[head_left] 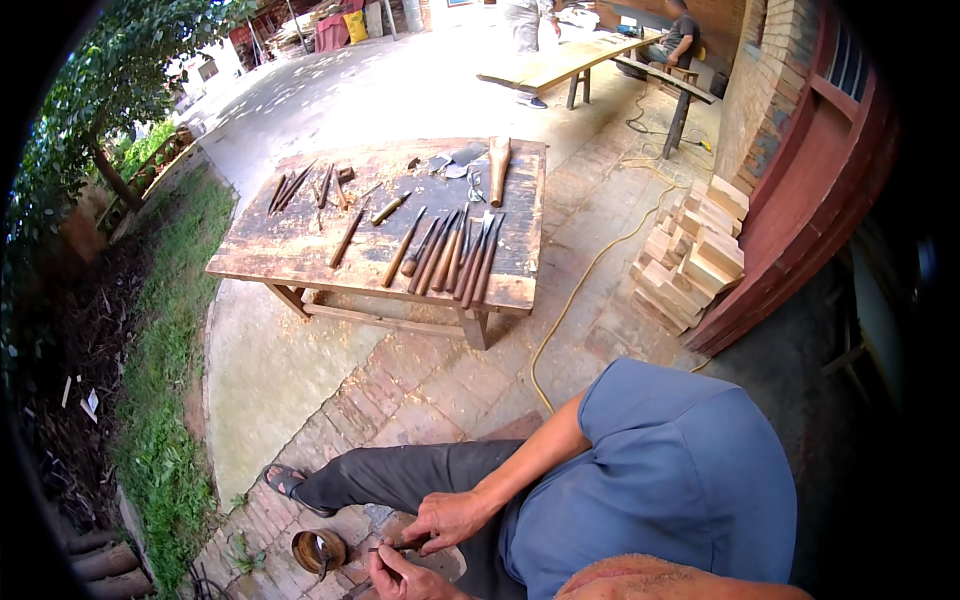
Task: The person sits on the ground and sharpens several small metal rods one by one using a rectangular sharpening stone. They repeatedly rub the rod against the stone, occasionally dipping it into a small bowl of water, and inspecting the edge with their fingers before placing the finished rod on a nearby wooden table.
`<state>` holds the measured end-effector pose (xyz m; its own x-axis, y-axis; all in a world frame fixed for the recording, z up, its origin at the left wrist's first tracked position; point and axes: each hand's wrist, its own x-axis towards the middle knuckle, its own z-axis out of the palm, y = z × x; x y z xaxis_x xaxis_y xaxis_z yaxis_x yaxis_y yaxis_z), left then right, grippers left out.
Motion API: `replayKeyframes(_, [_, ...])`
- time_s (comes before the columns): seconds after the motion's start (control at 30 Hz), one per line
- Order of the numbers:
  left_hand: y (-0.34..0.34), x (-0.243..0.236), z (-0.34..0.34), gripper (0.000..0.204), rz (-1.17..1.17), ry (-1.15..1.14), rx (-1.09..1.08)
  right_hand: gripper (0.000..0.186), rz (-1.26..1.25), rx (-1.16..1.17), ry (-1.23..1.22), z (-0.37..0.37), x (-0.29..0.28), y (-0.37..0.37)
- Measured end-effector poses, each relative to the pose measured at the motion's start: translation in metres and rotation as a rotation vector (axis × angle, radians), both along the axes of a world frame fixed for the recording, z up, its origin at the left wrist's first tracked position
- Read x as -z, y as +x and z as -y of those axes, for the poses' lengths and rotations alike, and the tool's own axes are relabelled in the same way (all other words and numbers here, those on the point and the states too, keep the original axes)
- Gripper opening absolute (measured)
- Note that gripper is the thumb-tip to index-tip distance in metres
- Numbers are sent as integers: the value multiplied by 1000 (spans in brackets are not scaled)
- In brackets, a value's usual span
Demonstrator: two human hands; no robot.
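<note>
Low at the bottom of the view, my right hand [448, 520] is closed round a dark, slender hand tool [402, 546], whose kind I cannot make out. My left hand [412, 581], partly cut off by the lower edge, pinches at the other end of the same tool. Both hands are close together over a pale grey, stone-like surface [352, 524] beside my leg. Left of them stands a round brown bowl [311, 546] with a dark stick-like thing in it.
Ahead stands a low wooden table [290, 240] bearing several wood-handled carving chisels [445, 255], a wooden mallet [499, 170] and shavings. Stacked wood blocks [695, 255] lie at the right, beside a yellow cord [585, 285]. Two people are around a far workbench [560, 62]. Grass [165, 420] borders the left.
</note>
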<state>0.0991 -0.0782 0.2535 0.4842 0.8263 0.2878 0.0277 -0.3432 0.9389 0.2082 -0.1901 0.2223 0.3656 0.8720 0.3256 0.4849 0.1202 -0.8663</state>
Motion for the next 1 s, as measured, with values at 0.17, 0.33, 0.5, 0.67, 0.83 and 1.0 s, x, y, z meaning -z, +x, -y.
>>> replayKeyframes(0.17, [-1,2,-2,21,-54,49,31,26,-6,-21,-76,-10,16,1])
replayKeyframes(0.33, [-19,10,-34,35,-192,-27,-20,24,-109,21,-151,-11,21,2])
replayKeyframes(0.5, [-120,136,-124,47,-881,298,-4,18,-506,157,-199,-31,62,37])
replayKeyframes(0.67, [-148,172,-124,73,-1441,266,73,13,-744,69,-215,-37,71,47])
replayKeyframes(0.83, [-149,172,-124,78,-1475,230,25,12,-526,45,-259,-25,51,33])
replayKeyframes(1.0, [-154,175,-116,78,-1382,303,-20,13,-514,21,-248,-20,55,34])
